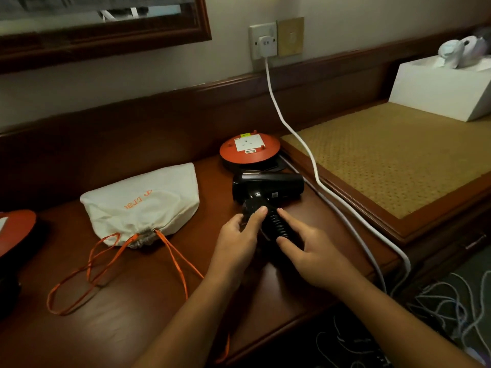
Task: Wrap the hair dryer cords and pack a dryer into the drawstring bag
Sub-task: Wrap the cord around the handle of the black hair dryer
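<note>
A round orange cable reel (249, 150) sits on the dark wooden table (132, 301) at centre frame. A white cable (292, 128) runs from the wall socket (263, 41) at top centre. A white box (441, 88) stands upper right.

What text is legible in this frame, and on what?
"tra", orange letters, partly folded away: on the white drawstring bag.
"5 METERS", small and only just legible: on the label of the orange cord reel.
Yellow sticker on that reel: too blurred to read.
Small label on the black hair dryer: too small to read.
Nothing else readable.
</note>
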{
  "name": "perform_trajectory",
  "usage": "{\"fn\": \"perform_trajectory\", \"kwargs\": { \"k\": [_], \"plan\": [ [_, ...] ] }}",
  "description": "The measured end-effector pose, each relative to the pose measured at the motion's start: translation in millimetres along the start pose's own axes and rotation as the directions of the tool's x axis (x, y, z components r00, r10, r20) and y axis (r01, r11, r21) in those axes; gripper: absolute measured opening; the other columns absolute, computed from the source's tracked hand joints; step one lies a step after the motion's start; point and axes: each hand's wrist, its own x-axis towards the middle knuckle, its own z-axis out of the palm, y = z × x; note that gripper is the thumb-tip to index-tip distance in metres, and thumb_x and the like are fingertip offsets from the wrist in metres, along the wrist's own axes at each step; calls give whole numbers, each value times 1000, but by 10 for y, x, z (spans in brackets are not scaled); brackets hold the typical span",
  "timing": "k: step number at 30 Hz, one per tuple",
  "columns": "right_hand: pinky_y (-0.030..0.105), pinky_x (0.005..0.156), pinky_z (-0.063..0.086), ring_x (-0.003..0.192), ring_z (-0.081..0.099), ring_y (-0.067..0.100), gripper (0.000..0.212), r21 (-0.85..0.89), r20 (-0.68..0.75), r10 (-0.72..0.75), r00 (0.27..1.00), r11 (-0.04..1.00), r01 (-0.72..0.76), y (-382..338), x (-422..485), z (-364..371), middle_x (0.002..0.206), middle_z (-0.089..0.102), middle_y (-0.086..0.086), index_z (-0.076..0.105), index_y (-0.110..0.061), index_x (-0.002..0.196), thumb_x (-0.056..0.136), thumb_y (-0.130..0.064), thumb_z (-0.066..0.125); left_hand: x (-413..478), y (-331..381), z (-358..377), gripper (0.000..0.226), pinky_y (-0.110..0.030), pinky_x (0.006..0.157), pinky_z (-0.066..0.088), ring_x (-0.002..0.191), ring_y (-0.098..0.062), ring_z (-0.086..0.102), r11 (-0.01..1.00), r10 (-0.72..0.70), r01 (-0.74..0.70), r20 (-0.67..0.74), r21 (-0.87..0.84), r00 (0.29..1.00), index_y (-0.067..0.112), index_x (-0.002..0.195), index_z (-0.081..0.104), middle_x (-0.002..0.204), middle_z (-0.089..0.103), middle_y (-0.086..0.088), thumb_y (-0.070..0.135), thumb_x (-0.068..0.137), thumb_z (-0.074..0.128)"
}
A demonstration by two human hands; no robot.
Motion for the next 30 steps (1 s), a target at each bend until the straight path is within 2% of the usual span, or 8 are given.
{"fn": "perform_trajectory", "kwargs": {
  "k": [3,6,9,13,17,23,26,30],
  "plan": [
    [13,112,30,136,35,-8,63,-65,14,4,1000,998,-3,36,14,-3,151,42,-12,31,-26,154,97,-18,57,18,-19,-14,27,-12,51,47,63,-2,69,999,18,-19,17,51,1000,10,99,73,77,76,2,36,94,68],
    [11,111,24,142,30,-1,65,-145,39,-9,999,989,14,30,40,51,157,35,-8,25,-24,157,98,-21,53,42,-45,-34,25,-12,60,50,76,-1,71,994,22,-24,18,109,1000,17,108,70,88,77,3,36,93,70],
    [17,114,22,145,25,2,67,-169,34,-4,999,986,10,2,39,98,160,29,-8,20,-24,157,99,-22,51,83,-106,-77,58,-26,79,59,101,-10,71,986,28,-25,-18,164,999,32,130,55,112,75,1,57,82,74],
    [27,120,25,147,23,3,69,-159,2,3,1000,987,-3,-83,8,60,162,27,-6,18,-22,158,98,-23,52,49,-111,-105,83,-37,94,59,112,-13,68,982,26,-30,21,186,999,39,141,43,125,69,4,74,72,72],
    [13,117,17,147,17,-1,68,-185,-20,-59,998,981,55,-236,-34,6,161,25,-9,18,-20,158,100,-18,51,29,-72,-119,94,-42,99,57,119,-17,65,987,23,-27,24,155,999,39,145,41,134,63,1,78,65,74],
    [16,121,7,149,2,-5,67,-326,8,-193,981,927,185,-433,-135,-19,158,13,-18,17,-20,158,100,-13,48,-134,-16,-235,67,-43,104,53,122,-10,61,982,80,-81,10,169,997,35,146,44,134,61,4,57,88,68],
    [18,121,7,148,-1,-8,66,-351,30,-244,969,905,239,-579,-172,57,159,14,-18,16,-23,158,100,-15,47,-250,30,-339,50,-41,108,50,122,-6,59,982,115,-107,-44,153,992,33,146,47,126,61,15,42,98,61],
    [17,121,8,149,2,-4,63,-345,71,-296,953,889,302,-796,-183,267,163,18,-10,19,-20,158,99,-18,42,-394,81,-559,51,-41,112,46,127,-4,57,976,181,-165,-105,144,978,34,145,50,135,62,10,42,94,51]
  ]
}}
